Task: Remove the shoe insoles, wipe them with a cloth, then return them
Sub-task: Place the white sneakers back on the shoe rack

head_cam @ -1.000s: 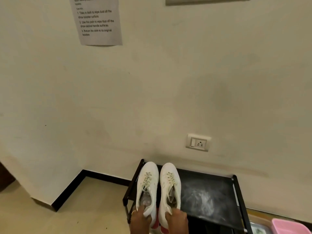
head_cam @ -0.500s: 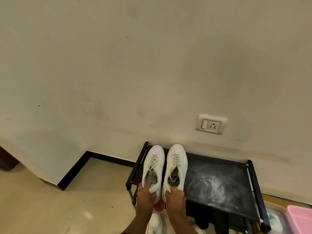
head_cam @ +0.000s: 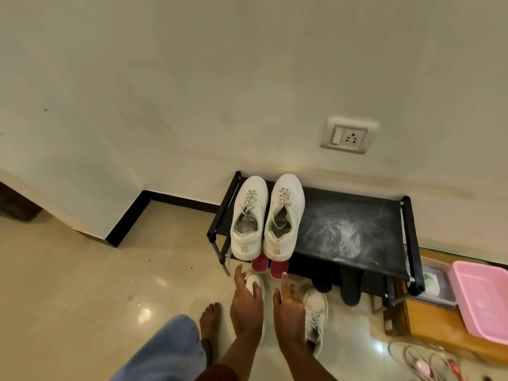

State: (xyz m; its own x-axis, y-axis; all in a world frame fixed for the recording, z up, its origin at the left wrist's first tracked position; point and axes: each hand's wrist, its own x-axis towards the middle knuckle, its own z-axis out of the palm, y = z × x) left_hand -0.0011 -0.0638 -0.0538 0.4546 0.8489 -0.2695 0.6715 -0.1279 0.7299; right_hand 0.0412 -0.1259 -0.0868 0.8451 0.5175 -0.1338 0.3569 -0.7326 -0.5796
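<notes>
Two white lace-up sneakers stand side by side on the left end of a black shoe rack (head_cam: 357,259), toes to the wall: the left sneaker (head_cam: 248,220) and the right sneaker (head_cam: 284,217). Greyish insoles show inside their openings. My left hand (head_cam: 246,303) and my right hand (head_cam: 288,303) hover below the rack's front edge, fingers relaxed, holding nothing and apart from the shoes. No cloth is in view.
Pink shoes (head_cam: 268,265) and dark shoes (head_cam: 349,284) sit on the lower shelf. Another white pair (head_cam: 316,312) lies on the floor under my hands. A pink tray (head_cam: 483,295) and a grey tub (head_cam: 435,284) sit right of the rack. My bare foot (head_cam: 210,323) stands left.
Both hands let go of the sneakers' heels and drew back toward me. The sneakers stay on the rack. The view tilted down.
</notes>
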